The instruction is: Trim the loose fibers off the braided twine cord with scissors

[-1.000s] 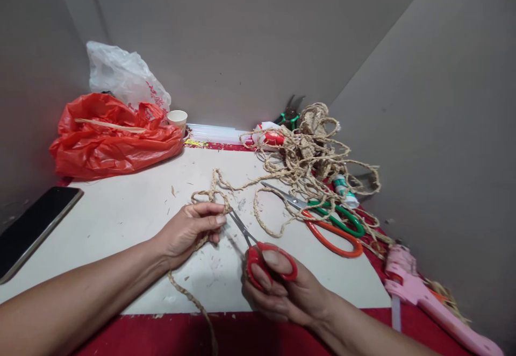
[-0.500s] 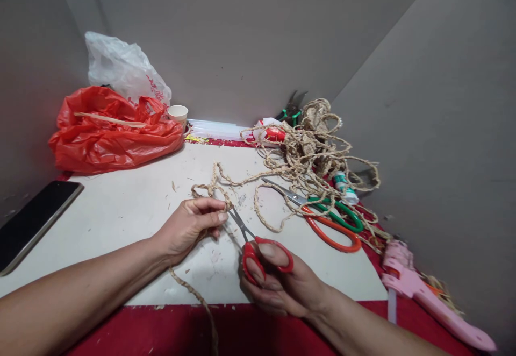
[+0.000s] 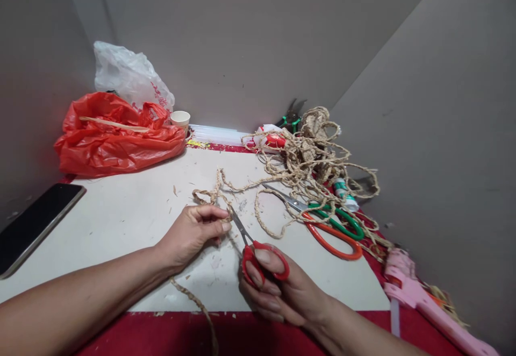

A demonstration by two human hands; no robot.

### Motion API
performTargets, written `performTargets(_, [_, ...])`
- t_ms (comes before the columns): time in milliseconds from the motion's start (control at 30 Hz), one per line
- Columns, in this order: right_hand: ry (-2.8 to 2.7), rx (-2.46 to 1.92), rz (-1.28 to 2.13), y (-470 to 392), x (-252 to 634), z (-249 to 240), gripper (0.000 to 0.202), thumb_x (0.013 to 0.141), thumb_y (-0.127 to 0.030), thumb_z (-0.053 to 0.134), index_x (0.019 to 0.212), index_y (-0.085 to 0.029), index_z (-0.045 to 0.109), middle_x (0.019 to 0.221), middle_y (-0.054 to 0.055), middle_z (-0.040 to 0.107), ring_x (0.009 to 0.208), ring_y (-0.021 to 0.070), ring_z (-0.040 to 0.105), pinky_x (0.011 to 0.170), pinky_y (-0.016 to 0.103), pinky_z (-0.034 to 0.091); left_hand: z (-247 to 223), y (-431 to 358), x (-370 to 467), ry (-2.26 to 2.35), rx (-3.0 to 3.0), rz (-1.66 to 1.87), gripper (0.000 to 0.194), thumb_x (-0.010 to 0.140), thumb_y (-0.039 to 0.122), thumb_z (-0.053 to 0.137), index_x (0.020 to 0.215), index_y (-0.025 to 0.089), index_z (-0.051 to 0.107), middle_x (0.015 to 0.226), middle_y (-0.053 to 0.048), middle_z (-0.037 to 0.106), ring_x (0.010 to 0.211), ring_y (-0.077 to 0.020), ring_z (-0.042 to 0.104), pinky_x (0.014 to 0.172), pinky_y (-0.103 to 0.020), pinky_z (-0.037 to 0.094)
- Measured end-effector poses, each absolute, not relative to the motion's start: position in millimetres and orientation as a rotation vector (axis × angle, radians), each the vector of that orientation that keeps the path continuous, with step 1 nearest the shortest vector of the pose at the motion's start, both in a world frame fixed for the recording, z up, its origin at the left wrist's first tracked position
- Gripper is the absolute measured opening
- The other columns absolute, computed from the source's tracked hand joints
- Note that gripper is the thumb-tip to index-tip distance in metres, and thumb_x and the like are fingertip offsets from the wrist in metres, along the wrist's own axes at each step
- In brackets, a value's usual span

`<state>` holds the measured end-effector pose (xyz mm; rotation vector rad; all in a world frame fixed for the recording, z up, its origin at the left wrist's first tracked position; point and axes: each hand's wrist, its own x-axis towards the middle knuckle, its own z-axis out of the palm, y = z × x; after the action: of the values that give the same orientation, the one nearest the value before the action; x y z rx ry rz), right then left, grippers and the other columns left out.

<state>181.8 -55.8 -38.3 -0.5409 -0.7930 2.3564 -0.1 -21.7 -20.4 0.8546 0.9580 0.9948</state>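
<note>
Between thumb and fingers, my left hand (image 3: 197, 233) pinches a braided straw rope (image 3: 217, 184) over the white board (image 3: 133, 227). One length of the rope runs back toward the pile, and another hangs from under my left wrist past the board's front edge. My right hand (image 3: 278, 283) has its thumb and fingers through the handles of small red-handled scissors (image 3: 246, 237). Their blade tips meet the rope right at my left fingertips. Whether the blades have cut any strand cannot be made out.
A tangled rope pile (image 3: 310, 151) lies at the back right beside large scissors (image 3: 302, 205) with green and orange handles. A pink glue gun (image 3: 423, 302) rests at the right. Leftward are a phone (image 3: 40, 227), a red plastic bag (image 3: 121, 146) and a paper cup (image 3: 180, 119).
The red scissors' blades have drawn closer together at the rope, and their handles have narrowed. My left hand keeps its pinch. The whole view has shifted slightly.
</note>
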Motion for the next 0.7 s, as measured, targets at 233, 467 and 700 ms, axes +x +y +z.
performTargets(233, [-1.076,-0.811,2.13,-61.7,180.1,-39.0,0.04,0.082,-0.05,0.061,0.066,-0.015,0.053,0.038,-0.009,0.036,0.028,0.0035,0.03,0.03,0.015,0.025,-17.0,-23.5,0.5,0.993,0.879,0.987,0.022,0.064,0.024,0.077,0.081,0.014,0.069,0.061,0.002,0.058,0.052,-0.0091,0.05,0.058,-0.027,0.039])
performTargets(467, [-1.159,-0.823,2.127,-60.7,181.1,-41.0,0.04,0.083,-0.05,0.06,0.067,-0.014,0.053,0.038,-0.007,0.042,0.028,0.0036,0.032,0.031,0.015,0.026,-18.2,-23.8,0.6,1.033,0.929,0.991,0.021,0.065,0.024,0.077,0.081,0.014,0.069,0.059,0.002,0.057,0.053,-0.0091,0.05,0.058,-0.026,0.038])
performTargets(700, [-0.925,-0.758,2.195,-57.7,178.5,-35.2,0.037,0.081,-0.044,0.064,0.062,-0.015,0.052,0.039,-0.012,0.028,0.029,0.0032,0.027,0.028,0.014,0.03,-17.3,-24.7,1.7,1.038,0.936,1.009,0.021,0.064,0.025,0.077,0.079,0.013,0.068,0.059,0.002,0.057,0.053,-0.0087,0.048,0.058,-0.026,0.037])
